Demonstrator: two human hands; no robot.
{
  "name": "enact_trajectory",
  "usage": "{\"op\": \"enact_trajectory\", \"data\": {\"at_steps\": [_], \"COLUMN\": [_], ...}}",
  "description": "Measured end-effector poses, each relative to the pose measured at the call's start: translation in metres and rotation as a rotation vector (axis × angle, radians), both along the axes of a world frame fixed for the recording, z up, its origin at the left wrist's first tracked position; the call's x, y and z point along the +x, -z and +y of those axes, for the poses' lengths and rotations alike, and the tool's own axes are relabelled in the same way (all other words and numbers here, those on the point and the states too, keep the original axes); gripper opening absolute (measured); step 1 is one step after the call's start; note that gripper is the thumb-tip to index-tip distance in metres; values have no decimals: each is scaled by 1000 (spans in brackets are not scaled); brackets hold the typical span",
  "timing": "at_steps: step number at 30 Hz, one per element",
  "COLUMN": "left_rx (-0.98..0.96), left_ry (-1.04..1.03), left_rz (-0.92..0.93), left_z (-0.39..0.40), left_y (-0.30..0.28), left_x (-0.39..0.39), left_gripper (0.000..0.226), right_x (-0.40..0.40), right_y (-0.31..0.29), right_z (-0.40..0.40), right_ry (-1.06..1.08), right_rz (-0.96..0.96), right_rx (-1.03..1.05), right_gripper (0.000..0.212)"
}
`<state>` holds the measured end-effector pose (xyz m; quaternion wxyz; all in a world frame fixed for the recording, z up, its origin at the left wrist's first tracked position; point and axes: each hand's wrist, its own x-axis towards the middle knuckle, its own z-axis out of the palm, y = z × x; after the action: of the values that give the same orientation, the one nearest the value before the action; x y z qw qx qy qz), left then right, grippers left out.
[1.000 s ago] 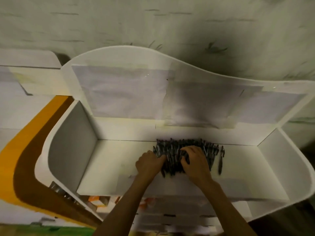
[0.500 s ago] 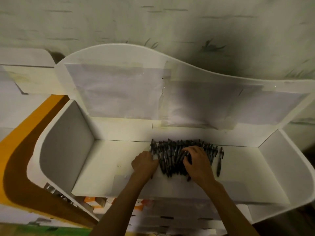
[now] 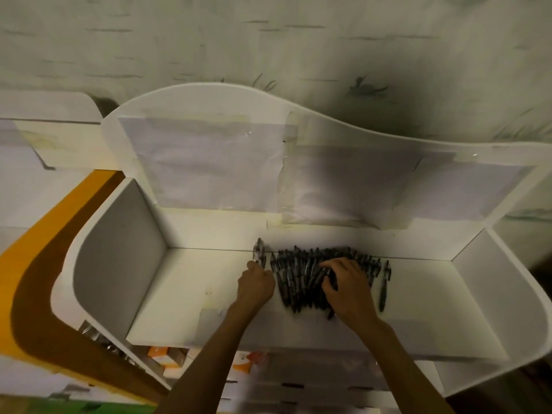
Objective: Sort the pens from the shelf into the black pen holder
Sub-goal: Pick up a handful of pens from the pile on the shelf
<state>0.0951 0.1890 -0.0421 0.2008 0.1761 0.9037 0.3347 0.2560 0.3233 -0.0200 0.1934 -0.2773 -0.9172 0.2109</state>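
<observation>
The left hand [image 3: 257, 282] has lifted what look like a few pens [image 3: 259, 251] clear of the pile [image 3: 301, 277], fist closed round them, while the right hand [image 3: 346, 289] rests curled on it.

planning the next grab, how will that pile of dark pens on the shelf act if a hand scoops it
The pen pile is loose, so a scoop would likely spill some. Round barrels on the smooth shelf probably roll, as one stray pen suggests. Each looks stiff and light.

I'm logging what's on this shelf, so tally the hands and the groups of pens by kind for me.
Hands: 2, the left hand and the right hand
Pen pile: 1, too dense to count singly
Pen lying apart at the right: 1
Pens lifted in the left hand: a few, blurred
Black pen holder: 0 in view
Total: 4 plus the blurred few
</observation>
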Motion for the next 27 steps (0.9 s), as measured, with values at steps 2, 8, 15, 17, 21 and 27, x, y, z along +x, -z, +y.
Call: {"op": "enact_trajectory", "data": {"at_steps": [2, 8, 15, 17, 21, 27], "left_rx": [11, -30, -130, -171, -230, 122], "left_ry": [37, 67, 35, 40, 35, -11], "left_rz": [-20, 50, 152, 204, 253, -7], "left_z": [2, 4, 3, 0, -9, -18], "left_y": [4, 11, 4, 3, 1, 0], "left_x": [3, 15, 17, 13, 4, -8], "left_gripper": [23, 42, 42, 40, 31, 22], "right_x": [1, 7, 12, 11, 11, 6], "right_y": [0, -3, -4, -4, -5, -7], "right_z": [-1, 4, 5, 4, 3, 0], "right_ry": [-2, 12, 3, 2, -5, -19], "right_rz": [5, 9, -2, -8, -14, -27], "right_rx": [-1, 8, 15, 15, 8, -4], "right_gripper": [28, 26, 26, 27, 27, 29]}}
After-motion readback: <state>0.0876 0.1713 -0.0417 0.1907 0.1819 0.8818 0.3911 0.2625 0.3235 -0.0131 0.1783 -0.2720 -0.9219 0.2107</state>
